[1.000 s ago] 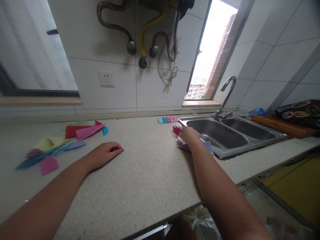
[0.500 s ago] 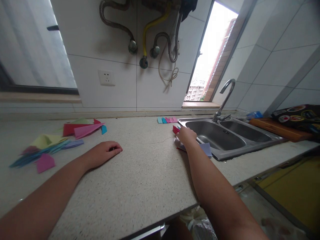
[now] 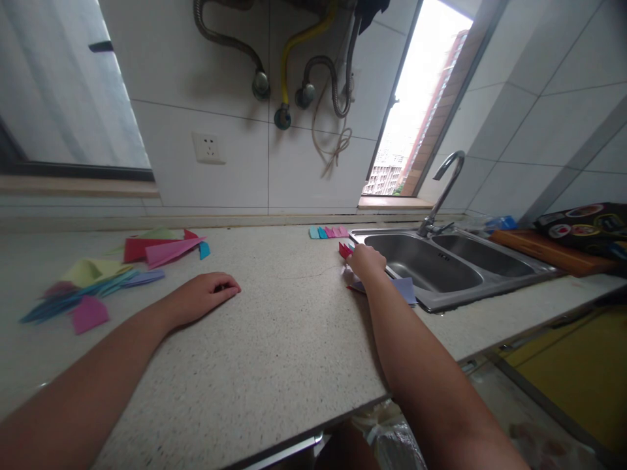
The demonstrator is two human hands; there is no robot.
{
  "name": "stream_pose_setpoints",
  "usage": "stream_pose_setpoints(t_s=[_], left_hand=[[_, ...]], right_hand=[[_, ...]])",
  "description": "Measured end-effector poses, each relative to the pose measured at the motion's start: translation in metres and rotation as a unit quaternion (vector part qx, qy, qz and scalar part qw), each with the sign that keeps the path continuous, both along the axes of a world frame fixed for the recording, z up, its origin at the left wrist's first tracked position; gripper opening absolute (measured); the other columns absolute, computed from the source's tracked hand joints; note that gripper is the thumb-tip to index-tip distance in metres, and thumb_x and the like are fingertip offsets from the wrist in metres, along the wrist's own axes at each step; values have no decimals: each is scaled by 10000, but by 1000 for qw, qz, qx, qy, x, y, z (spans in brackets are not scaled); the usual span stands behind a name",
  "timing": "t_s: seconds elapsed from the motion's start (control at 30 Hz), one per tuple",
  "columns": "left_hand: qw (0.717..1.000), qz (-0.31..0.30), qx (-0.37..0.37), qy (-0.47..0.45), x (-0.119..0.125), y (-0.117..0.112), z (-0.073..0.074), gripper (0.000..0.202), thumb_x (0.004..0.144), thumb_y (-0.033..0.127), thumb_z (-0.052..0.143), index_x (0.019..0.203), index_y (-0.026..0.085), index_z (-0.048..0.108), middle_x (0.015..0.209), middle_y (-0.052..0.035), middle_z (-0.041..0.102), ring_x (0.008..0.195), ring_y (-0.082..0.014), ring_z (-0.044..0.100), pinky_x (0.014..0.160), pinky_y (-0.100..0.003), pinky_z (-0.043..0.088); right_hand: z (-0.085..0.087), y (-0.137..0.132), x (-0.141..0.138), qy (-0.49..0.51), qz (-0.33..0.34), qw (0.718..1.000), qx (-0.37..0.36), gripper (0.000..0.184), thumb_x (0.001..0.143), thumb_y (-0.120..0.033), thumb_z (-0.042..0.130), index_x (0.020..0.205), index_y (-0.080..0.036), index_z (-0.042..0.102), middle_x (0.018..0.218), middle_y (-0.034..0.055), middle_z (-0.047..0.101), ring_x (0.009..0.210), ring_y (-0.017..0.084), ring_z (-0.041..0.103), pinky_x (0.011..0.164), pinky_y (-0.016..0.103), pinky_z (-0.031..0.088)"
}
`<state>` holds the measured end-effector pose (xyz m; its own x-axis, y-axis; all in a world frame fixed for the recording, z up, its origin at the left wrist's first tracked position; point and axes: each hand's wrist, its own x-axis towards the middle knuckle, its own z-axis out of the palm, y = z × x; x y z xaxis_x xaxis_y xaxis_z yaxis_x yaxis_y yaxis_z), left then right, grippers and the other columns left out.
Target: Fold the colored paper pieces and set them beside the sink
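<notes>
My right hand (image 3: 367,261) is at the sink's left edge, its fingers bent down and closed at a small folded paper piece. Red folded paper (image 3: 345,250) shows just beyond the fingertips, with a bit of teal behind it. Under the wrist lies a lavender paper piece (image 3: 405,290), partly covered by my arm. My left hand (image 3: 208,297) rests on the counter with fingers loosely curled, thumb and finger meeting, nothing visible in them. Behind the right hand, a short row of teal and pink folded papers (image 3: 328,232) stands near the wall.
On the left of the counter (image 3: 274,352) lie a pink folded paper (image 3: 171,251), a red one (image 3: 140,250), a yellow one (image 3: 93,274) and a blue stack (image 3: 73,303). A double sink (image 3: 421,305) with a faucet (image 3: 449,166) is at right, beside a wooden board (image 3: 543,251).
The view has shifted very slightly. Both hands and the papers keep practically the same places.
</notes>
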<state>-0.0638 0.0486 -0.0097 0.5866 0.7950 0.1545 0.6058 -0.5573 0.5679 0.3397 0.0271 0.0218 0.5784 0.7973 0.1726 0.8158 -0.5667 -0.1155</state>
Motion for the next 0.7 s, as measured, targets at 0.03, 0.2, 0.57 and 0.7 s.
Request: stream_pose_setpoints(t_s=[0.03, 0.2, 0.57, 0.7], left_hand=[[1000, 0, 1, 0, 0, 0, 0, 326, 841, 505, 528, 910, 254, 723, 969, -54, 711, 927, -258, 622, 825, -333, 436], [1000, -2, 2, 3, 1, -1, 2, 337, 842, 504, 526, 917, 243, 724, 967, -53, 711, 923, -247, 622, 818, -324, 438], [999, -10, 9, 32, 0, -2, 4, 359, 883, 510, 481, 947, 232, 697, 997, -41, 701, 947, -224, 614, 848, -317, 428], [999, -10, 12, 33, 0, -2, 4, 359, 880, 513, 483, 948, 233, 698, 1003, -40, 701, 952, -225, 613, 846, -317, 430]], right_hand=[[0, 0, 0, 1, 2, 1000, 2, 318, 843, -320, 579, 1102, -162, 676, 1125, 190, 666, 1028, 313, 646, 793, 375, 472], [0, -5, 1, 0, 24, 1000, -1, 341, 852, -380, 567, 1091, -163, 676, 1101, 181, 670, 1014, 308, 648, 786, 370, 474], [-2, -7, 8, -1, 16, 1000, -1, 391, 842, -433, 570, 1124, -177, 660, 1093, 175, 668, 1001, 323, 650, 783, 395, 488], [-1, -7, 7, 2, 13, 1000, -6, 407, 834, -437, 581, 1136, -175, 653, 1104, 170, 666, 1011, 326, 648, 785, 399, 493]])
